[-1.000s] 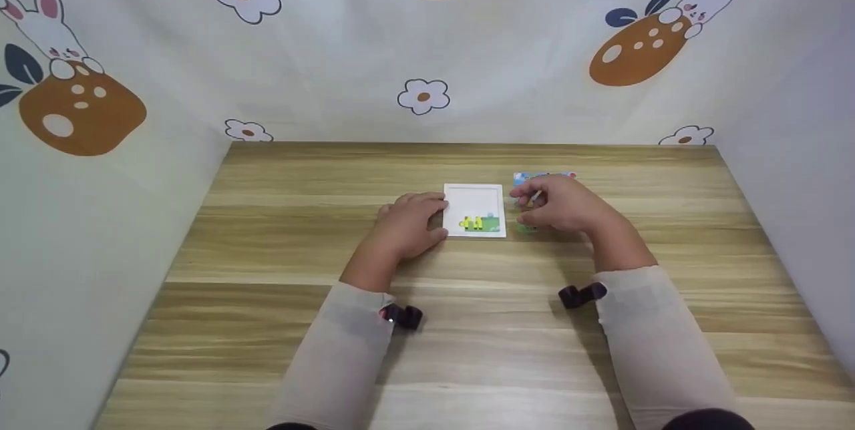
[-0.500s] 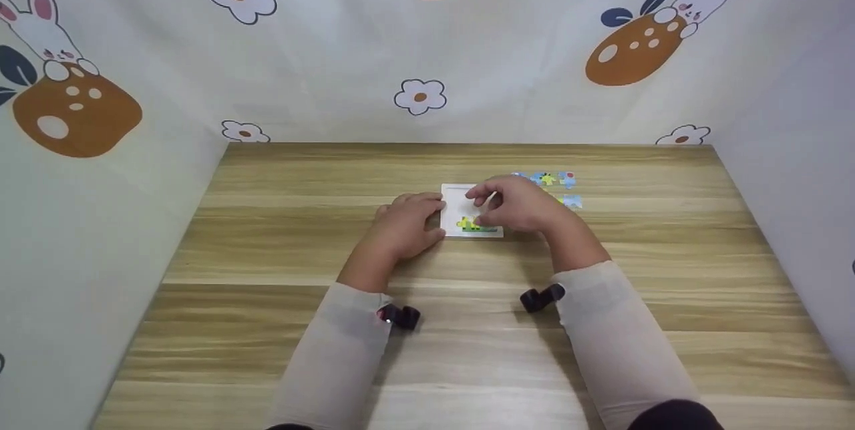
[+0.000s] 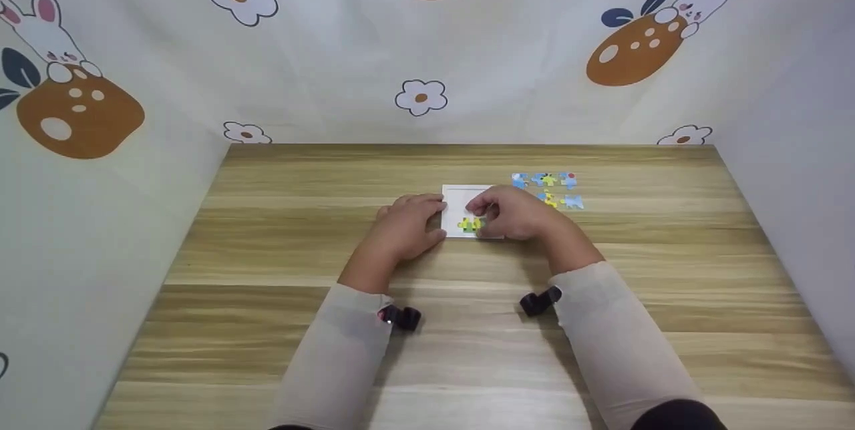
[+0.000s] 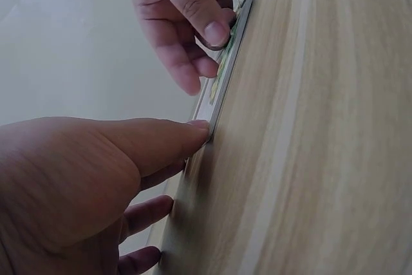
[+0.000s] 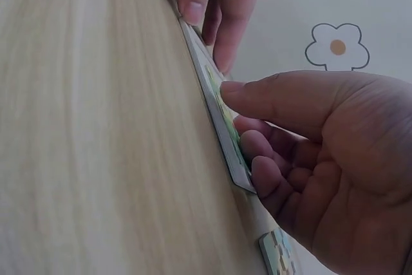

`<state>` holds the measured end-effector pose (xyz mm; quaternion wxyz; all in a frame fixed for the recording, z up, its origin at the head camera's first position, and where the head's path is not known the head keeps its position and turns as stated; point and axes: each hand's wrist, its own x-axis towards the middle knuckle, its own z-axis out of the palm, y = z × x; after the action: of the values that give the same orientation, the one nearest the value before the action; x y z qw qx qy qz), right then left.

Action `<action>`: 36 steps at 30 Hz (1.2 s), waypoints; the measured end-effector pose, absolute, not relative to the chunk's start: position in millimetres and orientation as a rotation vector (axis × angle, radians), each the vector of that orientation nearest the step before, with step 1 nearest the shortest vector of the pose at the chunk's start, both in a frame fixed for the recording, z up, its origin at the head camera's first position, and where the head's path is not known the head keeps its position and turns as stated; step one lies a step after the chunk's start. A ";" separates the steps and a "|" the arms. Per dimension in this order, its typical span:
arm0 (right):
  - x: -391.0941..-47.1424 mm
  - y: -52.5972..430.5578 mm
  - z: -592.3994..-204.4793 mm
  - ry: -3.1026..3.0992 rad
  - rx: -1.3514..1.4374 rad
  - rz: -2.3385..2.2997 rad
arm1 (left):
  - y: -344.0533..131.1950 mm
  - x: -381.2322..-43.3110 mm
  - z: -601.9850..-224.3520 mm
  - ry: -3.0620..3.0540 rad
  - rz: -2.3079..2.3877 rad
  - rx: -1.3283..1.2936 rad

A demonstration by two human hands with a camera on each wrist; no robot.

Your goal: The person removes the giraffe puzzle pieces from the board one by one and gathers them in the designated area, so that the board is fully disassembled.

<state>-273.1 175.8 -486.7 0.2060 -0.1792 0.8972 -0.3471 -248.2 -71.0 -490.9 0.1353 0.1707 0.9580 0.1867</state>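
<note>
A shallow white puzzle tray (image 3: 454,216) lies on the table with yellow and green puzzle pieces (image 3: 469,224) along its near side. At its left edge rests my left hand (image 3: 409,224), the thumb on the near corner and the fingers farther up the same side. Over the tray's right part, my right hand (image 3: 511,214) has its fingers curled and its thumb low at the pieces. A dark-edged puzzle piece (image 4: 210,44) shows under that thumb in the left wrist view, mostly covered by the fingers. The green pieces at the tray's right are hidden behind this hand.
Several loose puzzle pieces (image 3: 568,180), blue and yellow, lie in two rows to the right of the tray. The wood-grain table (image 3: 427,350) ends at a patterned cloth wall (image 3: 334,69) at the back.
My right hand has moved left from the loose pieces to over the tray, then sunk slightly toward it. The left hand stays on the tray's edge.
</note>
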 end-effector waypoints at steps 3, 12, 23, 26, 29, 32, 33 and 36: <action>-270.7 173.6 -486.3 2.522 -0.528 -0.933 | -71.0 -248.0 -490.6 2.776 0.537 0.500; -266.5 167.8 -485.5 2.553 -0.546 -0.852 | -70.8 -247.2 -490.0 2.772 0.556 0.490; -266.3 167.6 -485.9 2.572 -0.556 -0.851 | -71.4 -247.9 -490.1 2.774 0.553 0.491; -267.5 168.0 -486.7 2.563 -0.556 -0.883 | -71.9 -247.5 -489.7 2.777 0.555 0.499; -267.5 168.4 -486.9 2.558 -0.562 -0.915 | -72.2 -247.4 -489.4 2.781 0.551 0.507; -267.1 169.0 -487.4 2.566 -0.570 -0.929 | -72.3 -247.5 -489.2 2.778 0.547 0.507; -266.9 169.1 -487.4 2.570 -0.570 -0.929 | -72.2 -247.7 -489.3 2.776 0.545 0.506; -266.2 169.9 -487.7 2.577 -0.570 -0.924 | -71.8 -248.2 -489.5 2.770 0.537 0.503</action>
<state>-266.2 169.9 -487.7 0.1717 -0.2009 0.9079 -0.3254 -248.2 -71.8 -489.5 0.1374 0.1740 0.9573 0.1855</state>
